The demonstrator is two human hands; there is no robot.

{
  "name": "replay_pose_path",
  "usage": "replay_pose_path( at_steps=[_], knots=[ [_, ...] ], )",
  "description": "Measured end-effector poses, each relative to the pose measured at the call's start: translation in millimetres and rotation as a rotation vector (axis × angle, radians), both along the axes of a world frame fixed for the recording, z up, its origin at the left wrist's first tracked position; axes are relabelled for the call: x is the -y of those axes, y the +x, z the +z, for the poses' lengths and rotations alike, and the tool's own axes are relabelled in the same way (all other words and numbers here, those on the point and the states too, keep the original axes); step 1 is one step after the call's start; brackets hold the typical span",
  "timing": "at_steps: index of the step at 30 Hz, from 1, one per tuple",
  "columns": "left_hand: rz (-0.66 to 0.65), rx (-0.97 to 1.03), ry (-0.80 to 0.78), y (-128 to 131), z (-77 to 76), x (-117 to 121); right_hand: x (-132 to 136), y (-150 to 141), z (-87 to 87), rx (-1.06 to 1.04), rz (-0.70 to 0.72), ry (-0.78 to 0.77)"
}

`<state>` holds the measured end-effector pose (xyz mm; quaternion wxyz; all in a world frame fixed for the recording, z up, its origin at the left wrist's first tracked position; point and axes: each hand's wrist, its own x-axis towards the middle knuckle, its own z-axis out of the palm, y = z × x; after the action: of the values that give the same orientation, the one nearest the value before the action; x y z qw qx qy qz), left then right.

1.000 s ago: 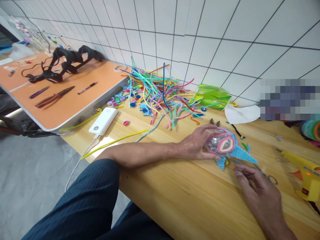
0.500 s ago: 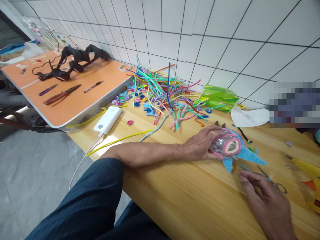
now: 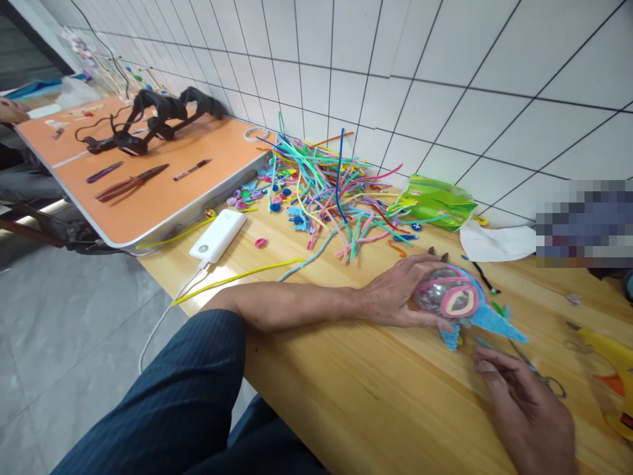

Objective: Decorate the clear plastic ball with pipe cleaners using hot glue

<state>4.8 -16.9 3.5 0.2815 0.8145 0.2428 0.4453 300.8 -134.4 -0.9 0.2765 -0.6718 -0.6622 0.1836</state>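
Have left hand (image 3: 395,290) clamped on the clear ball figure (image 3: 440,297), with thumb low and fingers over the top. Can't tell if resting on the wood table (image 3: 366,396) or just above. See pink-and-cream ring (image 3: 461,302) on its near side, plus blue spike (image 3: 499,323) pointing right, blue tab (image 3: 450,337) below. Have right hand (image 3: 529,402) apart from the figure, low and to the right, with fingers curled toward thumb. Can't tell if gripping the thin blue strip (image 3: 483,343) by the fingertips.

Find scissors (image 3: 554,386) just beyond right hand, partly hidden by it; yellow glue gun (image 3: 608,359) farther right, cut by the frame edge. Note dark metal tips (image 3: 438,254) poking out behind left hand.

Toward the wall: see tangled pipe cleaners (image 3: 321,178), green packet (image 3: 438,203), white paper (image 3: 497,242). Left of those: see white power bank (image 3: 218,236) with cable (image 3: 159,322) plugged in, near long yellow pipe cleaner (image 3: 247,274). On orange table (image 3: 163,221): see pliers (image 3: 131,183), pen (image 3: 192,169), black strapped gear (image 3: 161,122). At far left edge: see another person's hand (image 3: 12,111)
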Motion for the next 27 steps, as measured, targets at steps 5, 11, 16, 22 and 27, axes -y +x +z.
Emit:
replay_pose_path(
  at_steps=[5,11,16,22,27],
  knots=[
    [0.012,0.019,-0.016,-3,5.1,1,0,7,-6.9,-0.068,0.016,-0.004],
    [0.000,0.007,-0.043,-2,-0.9,-2,0,13,-8.0,-0.019,0.064,-0.011],
    [-0.018,0.027,-0.055,-2,-1.8,-4,0,10,-7.0,-0.021,0.061,-0.005],
    [-0.022,-0.015,-0.161,-4,8.9,-2,-1,9,-3.5,0.011,0.035,-0.038],
    [-0.026,-0.004,-0.170,-4,9.5,-2,-2,4,2.0,0.051,0.003,-0.025]
  ],
)
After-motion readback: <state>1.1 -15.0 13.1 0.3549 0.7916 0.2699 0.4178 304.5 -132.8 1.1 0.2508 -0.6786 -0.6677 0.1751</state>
